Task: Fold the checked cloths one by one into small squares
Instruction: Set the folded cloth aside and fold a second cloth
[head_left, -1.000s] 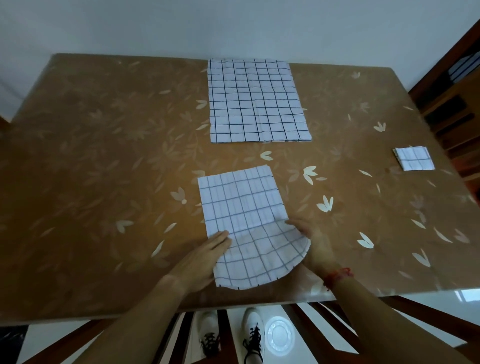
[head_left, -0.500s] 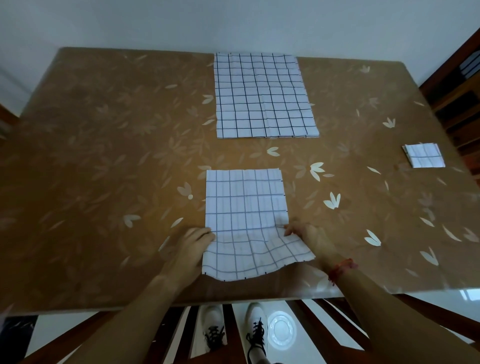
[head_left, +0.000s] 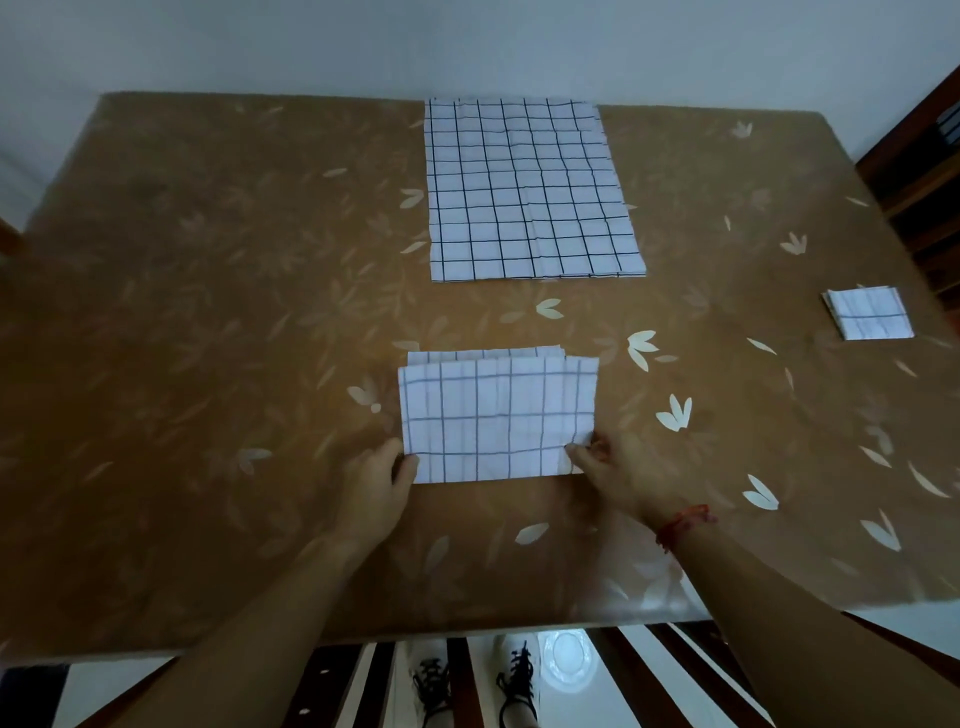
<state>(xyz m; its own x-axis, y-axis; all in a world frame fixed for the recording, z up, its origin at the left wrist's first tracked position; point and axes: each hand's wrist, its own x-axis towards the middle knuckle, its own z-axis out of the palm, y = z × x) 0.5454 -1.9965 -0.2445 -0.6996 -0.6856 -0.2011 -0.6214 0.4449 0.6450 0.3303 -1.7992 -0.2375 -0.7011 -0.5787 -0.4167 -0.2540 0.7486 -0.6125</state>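
Observation:
A white cloth with a thin dark check (head_left: 498, 415) lies in front of me on the brown table, its near half folded over the far half, a strip of the lower layer showing at the far edge. My left hand (head_left: 376, 480) pinches the fold's near left corner. My right hand (head_left: 621, 473) pinches the near right corner, where the cloth is slightly crumpled. A stack of unfolded checked cloths (head_left: 530, 192) lies flat at the far middle. A small folded square (head_left: 870, 314) sits at the right.
The table (head_left: 208, 338) has a glossy brown cover with pale leaf prints. Its near edge runs just below my forearms, with wooden slats and my shoes below. Dark wooden furniture (head_left: 924, 156) stands beyond the right edge. A wall rises behind the table.
Both hands lifted the cloth's near edge and carried it away from me, laying it over the far half. The cloth is now half as deep. My view moved slightly closer.

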